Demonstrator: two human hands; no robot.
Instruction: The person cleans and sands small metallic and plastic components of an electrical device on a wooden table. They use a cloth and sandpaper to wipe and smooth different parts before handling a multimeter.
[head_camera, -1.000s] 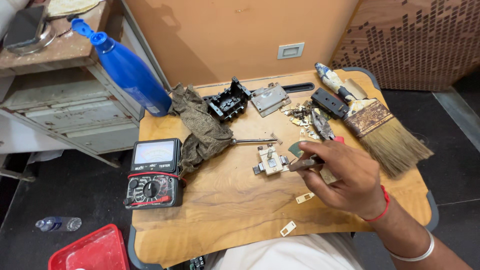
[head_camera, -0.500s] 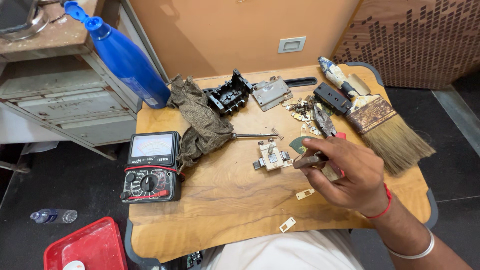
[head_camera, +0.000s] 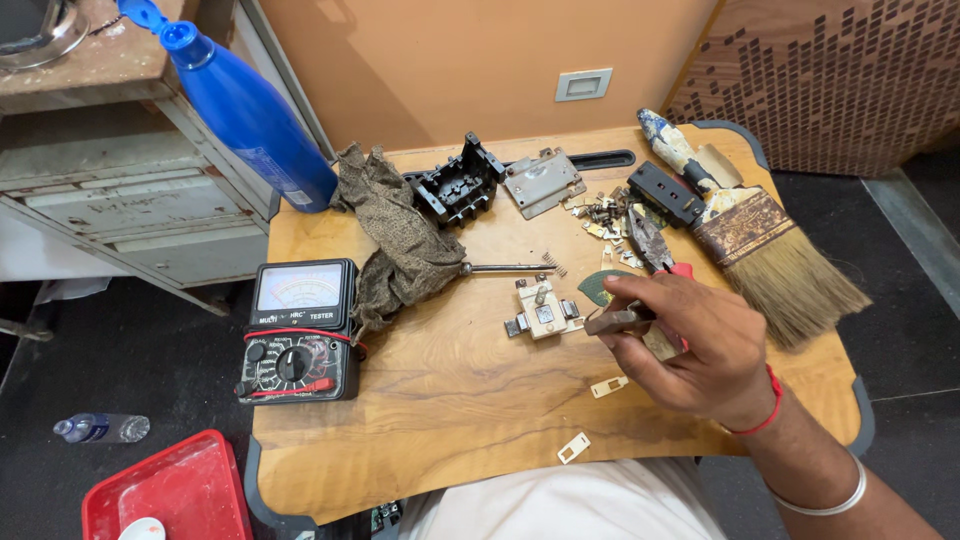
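Right hand (head_camera: 700, 350) — a second ago at centre right with fingertips just beside the small cream switch block (head_camera: 541, 315) — now sits slightly lower and further right, its pinched small brown metal piece (head_camera: 612, 321) drawn clear of the block. View shifted: the tall blue plastic bottle (head_camera: 245, 110) reaches the upper-left edge.

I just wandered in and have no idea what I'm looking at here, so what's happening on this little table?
A person sits at a small wooden table strewn with parts. Their right hand pinches a small brownish metal piece just above the tabletop, beside a small cream switch-like part. The left hand is out of view. To the left sit an analogue meter and a crumpled cloth with a screwdriver poking out. A worn paintbrush, pliers and a black plastic housing lie along the far edge.
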